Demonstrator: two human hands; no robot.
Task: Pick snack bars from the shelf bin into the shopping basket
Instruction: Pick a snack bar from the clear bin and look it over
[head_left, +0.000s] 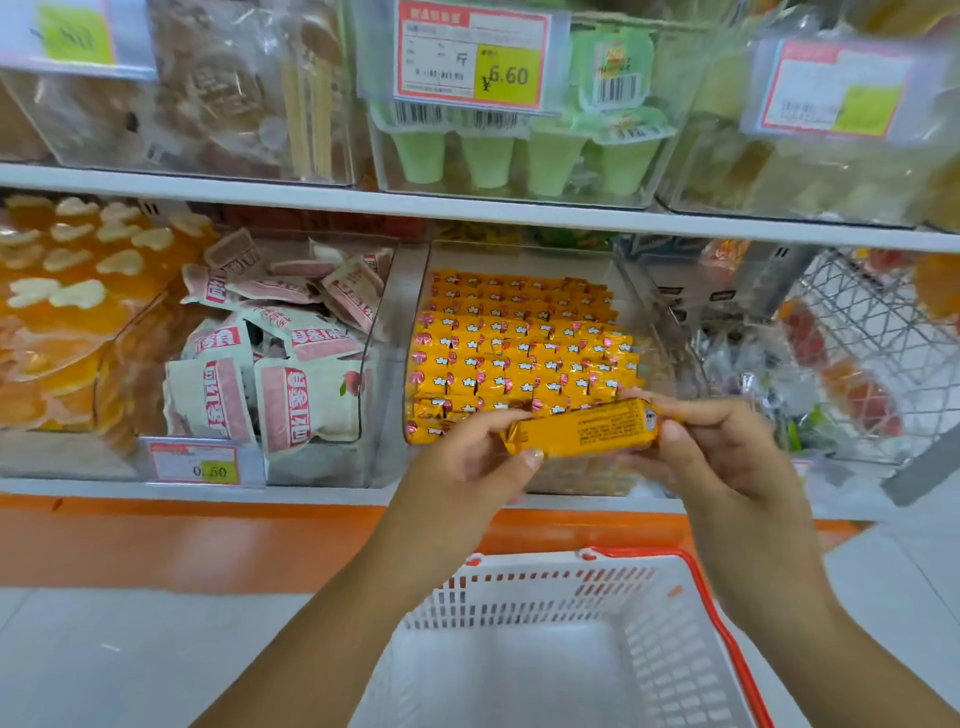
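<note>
An orange-wrapped snack bar (584, 427) is held level in front of the clear shelf bin (410, 322), its printed back facing me. My left hand (480, 457) pinches its left end and my right hand (711, 441) pinches its right end. Inside the bin lie several rows of orange snack bars (519, 343), neatly stacked. Below my forearms stands the white shopping basket (519, 587) with a red rim and handle; the part of its inside that I see holds nothing.
A bin of pink-and-white snack packets (280, 353) stands left of the orange bars, and an orange jelly bin (67, 301) further left. A wire basket (872, 343) hangs at right. Green jelly cups (524, 150) fill the upper shelf. Price tags (195, 464) front the bins.
</note>
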